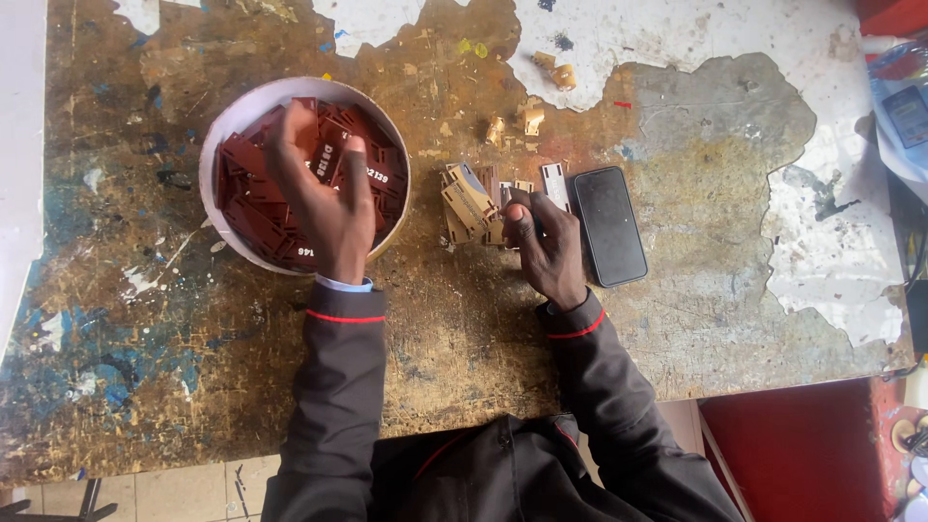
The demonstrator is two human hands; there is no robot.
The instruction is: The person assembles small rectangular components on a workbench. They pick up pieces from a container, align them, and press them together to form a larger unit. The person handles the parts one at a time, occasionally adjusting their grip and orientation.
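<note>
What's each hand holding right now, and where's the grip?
Left hand reaches into the round bowl of dark red tags; grip unclear. Right hand pinches something small by the wooden pieces; hold hidden.

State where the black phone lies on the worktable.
In the head view, the black phone lies flat, right of centre, just beyond the right hand and beside the small wooden pieces.

worn paint-stained wooden table (464,319) | round white bowl of dark red tags (232,121) left of black phone (609,225) | pale wooden pieces (471,201) between | scraps (530,118) above
</note>
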